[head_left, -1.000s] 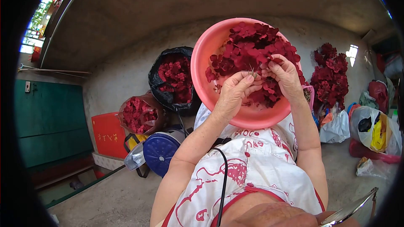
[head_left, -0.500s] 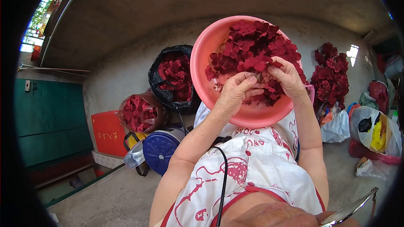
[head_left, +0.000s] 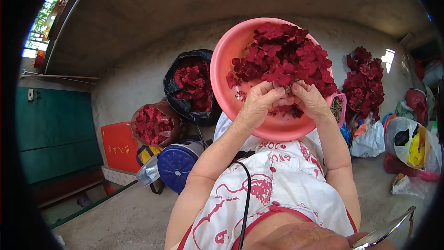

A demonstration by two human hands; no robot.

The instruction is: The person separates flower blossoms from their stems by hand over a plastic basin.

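Fingertips of the left hand (head_left: 255, 106) and right hand (head_left: 309, 99) pinch together on red flowers (head_left: 286, 58) at the pink basin's (head_left: 226, 60) near rim; yellow characters on the red board (head_left: 119, 148) are unreadable.

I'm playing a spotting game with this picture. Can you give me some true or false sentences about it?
1. The bowl on the lap is blue. False: it is pink.
2. Both hands, left hand and right hand, are at the red flowers in the bowl. True.
3. The black bag holds red flowers. True.
4. The big round lid on the floor is green. False: it is blue.
5. The floor has only one bag. False: several bags sit around.
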